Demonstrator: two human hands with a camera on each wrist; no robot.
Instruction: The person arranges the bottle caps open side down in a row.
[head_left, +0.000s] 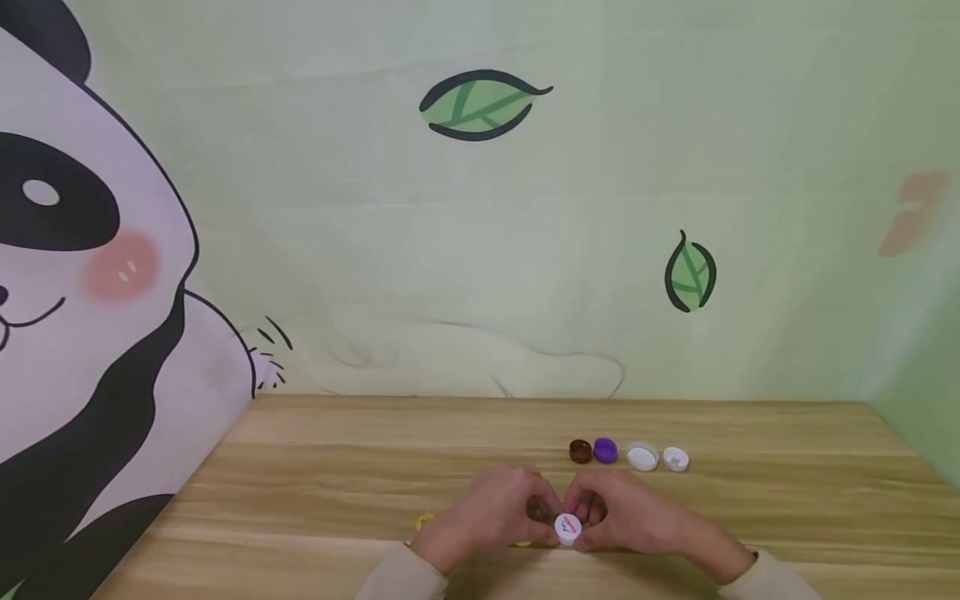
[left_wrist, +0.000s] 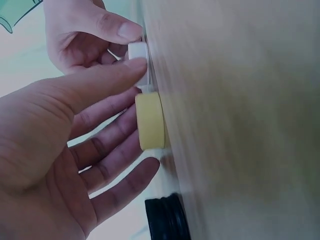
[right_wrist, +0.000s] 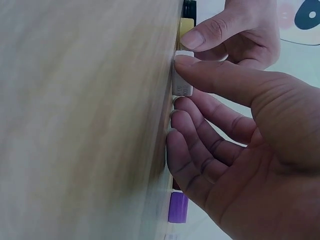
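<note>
Head view: left hand (head_left: 491,512) and right hand (head_left: 636,512) pinch the white cap (head_left: 567,529); even, gentle pressure should steady it.

On the wood-grained table (right_wrist: 90,120) we count one white cap (right_wrist: 183,77), faintly printed, gripped by our right hand (right_wrist: 240,130); our left hand (right_wrist: 237,32), thumb just beside it; one yellow piece (right_wrist: 186,26), partly covered; one black piece (right_wrist: 189,9); one purple cap (right_wrist: 178,207); and, behind, part of a panda drawing (right_wrist: 306,17).
</note>
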